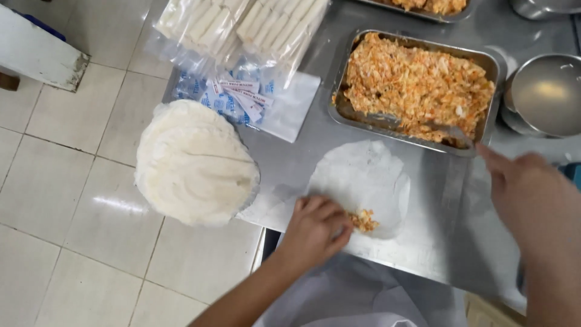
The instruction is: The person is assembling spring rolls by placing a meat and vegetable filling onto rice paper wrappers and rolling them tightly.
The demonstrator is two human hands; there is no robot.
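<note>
At the far left, we see a stack of round white wrappers (193, 162) overhanging the left edge of the steel table (436, 242), so part of it sits over the tiled floor (66, 200). Behind it, clear bags of pale rolls (242, 27) run out of view at the top, and small blue-and-white sachets (233, 97) lie under them; we cannot make out what they contain.

Near the table's front edge, a single thin, translucent round wrapper (363, 181) lies flat, its left rim hard to tell from the steel. Our left hand (315, 227) rests on its near-left part, fingers curled together over a small heap of orange filling (364, 220), partly hiding it.

Behind the wrapper stands a rectangular steel tray (493, 63) of shredded orange-and-white filling, with a metal utensil (451, 133) in its near side. Our right hand (532, 194) is blurred and cut off at the right; it reaches toward that utensil, fingers loosely apart, holding nothing. A steel bowl (548, 94) sits at the right edge.
</note>
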